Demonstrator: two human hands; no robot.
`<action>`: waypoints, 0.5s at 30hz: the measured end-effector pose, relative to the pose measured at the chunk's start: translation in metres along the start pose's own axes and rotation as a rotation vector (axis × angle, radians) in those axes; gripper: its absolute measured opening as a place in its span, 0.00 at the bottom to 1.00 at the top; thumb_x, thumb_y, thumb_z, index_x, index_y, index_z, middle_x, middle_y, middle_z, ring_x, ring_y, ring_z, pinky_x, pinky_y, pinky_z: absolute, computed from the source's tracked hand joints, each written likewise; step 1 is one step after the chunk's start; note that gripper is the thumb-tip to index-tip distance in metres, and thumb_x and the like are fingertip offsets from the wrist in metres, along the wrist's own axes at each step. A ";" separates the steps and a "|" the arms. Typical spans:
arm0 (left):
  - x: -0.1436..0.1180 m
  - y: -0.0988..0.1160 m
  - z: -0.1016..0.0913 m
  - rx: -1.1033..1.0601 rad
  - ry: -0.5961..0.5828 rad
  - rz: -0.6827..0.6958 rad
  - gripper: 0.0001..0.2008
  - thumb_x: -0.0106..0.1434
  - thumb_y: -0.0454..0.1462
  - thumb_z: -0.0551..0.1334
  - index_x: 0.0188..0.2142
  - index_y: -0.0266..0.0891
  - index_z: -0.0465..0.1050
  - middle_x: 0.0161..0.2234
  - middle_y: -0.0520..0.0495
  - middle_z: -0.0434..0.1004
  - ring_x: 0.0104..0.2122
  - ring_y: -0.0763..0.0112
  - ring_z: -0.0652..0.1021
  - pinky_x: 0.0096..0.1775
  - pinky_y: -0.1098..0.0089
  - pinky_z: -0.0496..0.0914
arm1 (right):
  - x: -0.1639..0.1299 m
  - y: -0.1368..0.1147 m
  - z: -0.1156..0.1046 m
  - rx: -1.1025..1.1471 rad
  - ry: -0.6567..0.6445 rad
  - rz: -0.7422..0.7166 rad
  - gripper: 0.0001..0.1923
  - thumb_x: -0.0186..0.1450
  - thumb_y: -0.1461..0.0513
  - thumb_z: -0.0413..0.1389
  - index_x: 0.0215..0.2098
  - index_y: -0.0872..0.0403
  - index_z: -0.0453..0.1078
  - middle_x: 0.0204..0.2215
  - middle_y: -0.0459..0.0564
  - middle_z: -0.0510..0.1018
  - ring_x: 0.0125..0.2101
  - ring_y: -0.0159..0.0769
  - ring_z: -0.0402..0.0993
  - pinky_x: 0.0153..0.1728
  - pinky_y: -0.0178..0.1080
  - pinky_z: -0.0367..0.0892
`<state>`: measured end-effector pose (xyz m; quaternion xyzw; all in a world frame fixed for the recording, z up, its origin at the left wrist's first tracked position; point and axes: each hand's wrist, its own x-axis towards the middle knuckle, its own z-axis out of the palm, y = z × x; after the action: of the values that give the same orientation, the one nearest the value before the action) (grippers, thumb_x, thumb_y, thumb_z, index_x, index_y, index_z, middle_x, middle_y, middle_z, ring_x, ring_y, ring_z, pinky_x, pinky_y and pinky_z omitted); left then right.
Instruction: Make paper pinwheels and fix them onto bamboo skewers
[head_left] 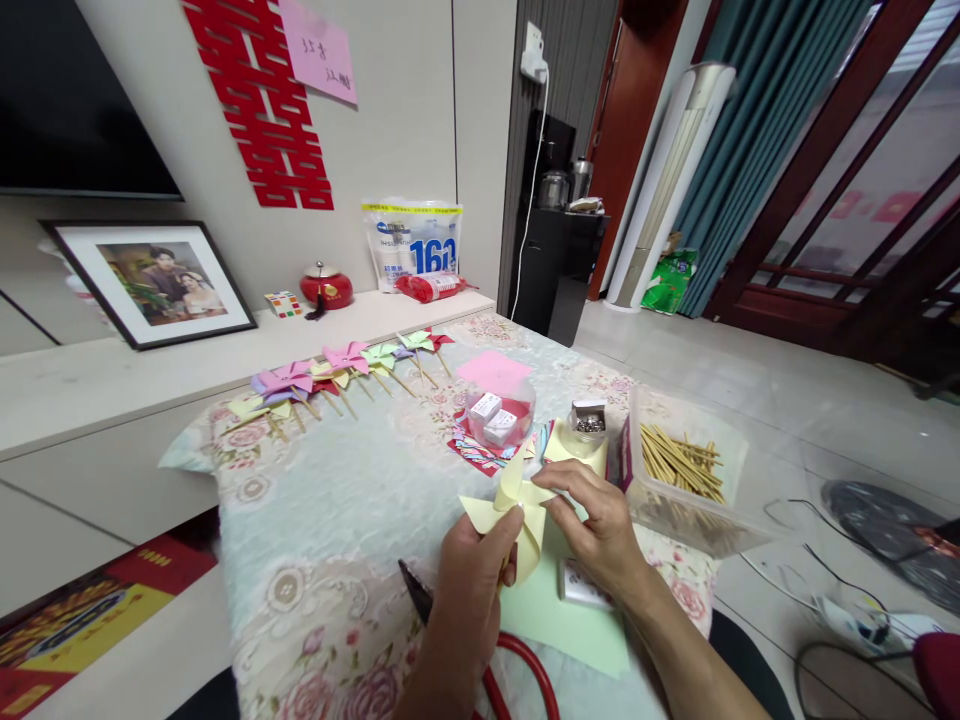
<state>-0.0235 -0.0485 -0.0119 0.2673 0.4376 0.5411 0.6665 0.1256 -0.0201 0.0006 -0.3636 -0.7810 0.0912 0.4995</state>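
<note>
Both hands held a yellow paper pinwheel [514,515] above the table [360,500]: left hand [469,590] gripped it from below, right hand [600,525] fingers pinched its centre. No stick was attached yet; finished pinwheels [341,370] lay behind.

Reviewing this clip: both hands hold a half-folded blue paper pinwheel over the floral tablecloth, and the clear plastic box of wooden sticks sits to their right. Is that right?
Not quite: the paper pinwheel is pale yellow, not blue. The head view shows the left hand and right hand holding it over the floral tablecloth, with the clear plastic box of wooden sticks to their right.
</note>
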 end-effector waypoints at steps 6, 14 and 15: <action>-0.002 0.000 0.002 -0.033 -0.010 -0.015 0.14 0.51 0.43 0.71 0.27 0.39 0.70 0.19 0.57 0.61 0.19 0.76 0.60 0.22 0.73 0.53 | -0.001 -0.001 0.000 -0.039 -0.009 -0.030 0.16 0.64 0.72 0.52 0.44 0.51 0.74 0.37 0.51 0.81 0.41 0.41 0.77 0.41 0.44 0.72; -0.002 0.000 0.002 -0.053 -0.007 -0.020 0.13 0.51 0.42 0.71 0.26 0.39 0.71 0.17 0.57 0.62 0.17 0.77 0.59 0.22 0.73 0.53 | 0.000 0.000 0.001 -0.052 -0.010 -0.051 0.15 0.66 0.71 0.52 0.44 0.50 0.74 0.37 0.51 0.81 0.41 0.41 0.78 0.41 0.45 0.72; -0.002 0.000 0.002 -0.022 0.014 -0.003 0.13 0.50 0.43 0.71 0.26 0.39 0.71 0.17 0.57 0.62 0.17 0.77 0.59 0.22 0.73 0.52 | 0.000 0.000 0.001 -0.051 -0.012 -0.051 0.15 0.66 0.71 0.51 0.44 0.50 0.74 0.37 0.51 0.81 0.41 0.41 0.78 0.41 0.45 0.72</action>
<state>-0.0217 -0.0500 -0.0104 0.2552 0.4369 0.5466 0.6672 0.1252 -0.0197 0.0002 -0.3556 -0.7953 0.0604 0.4873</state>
